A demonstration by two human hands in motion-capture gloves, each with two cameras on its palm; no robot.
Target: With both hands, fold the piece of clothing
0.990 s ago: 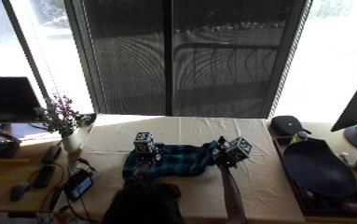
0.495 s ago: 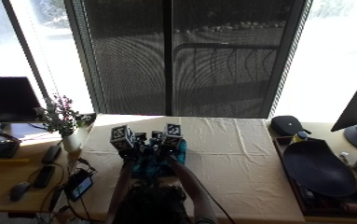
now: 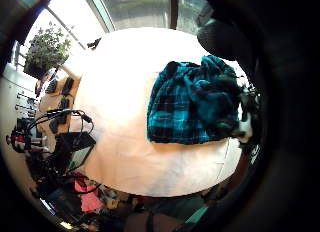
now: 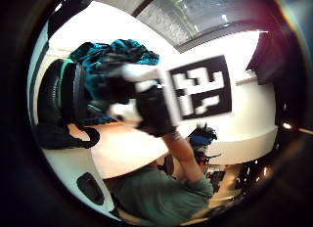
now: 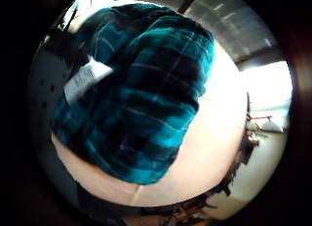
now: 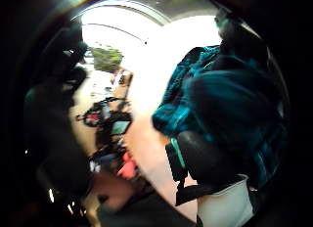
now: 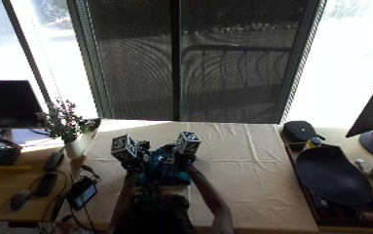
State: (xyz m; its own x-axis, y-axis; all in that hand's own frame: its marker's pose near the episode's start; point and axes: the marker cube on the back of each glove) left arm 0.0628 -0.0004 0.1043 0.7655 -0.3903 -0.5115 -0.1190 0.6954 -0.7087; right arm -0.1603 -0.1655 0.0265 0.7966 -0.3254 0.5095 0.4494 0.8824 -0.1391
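Outside view: a person sits at a table covered with a cream cloth (image 7: 257, 161), and a teal-and-black plaid flannel garment (image 7: 163, 169) lies bunched on the cloth near the table's front edge, directly ahead of the person. Both black-gloved hands are raised close together over the far side of the garment. The left hand (image 7: 133, 161) is at the garment's left edge and the right hand (image 7: 182, 157) at its upper right; from this view the fingers cannot be resolved. The left thumb side palm view shows a gloved hand (image 4: 146, 107) with fingers curled into the bunched fabric (image 4: 115, 53). The right thumb side palm view shows plaid cloth (image 6: 230, 107) gathered close against the palm, so the right hand pinches the garment. The left hand's own grip cannot be told. The left little finger side palm view shows the garment (image 3: 192, 99) as a roughly folded stack on the cloth. A small potted plant with purple flowers (image 7: 63, 124) stands at the table's left corner. A dark oval tray (image 7: 332, 176) rests on the right side table.
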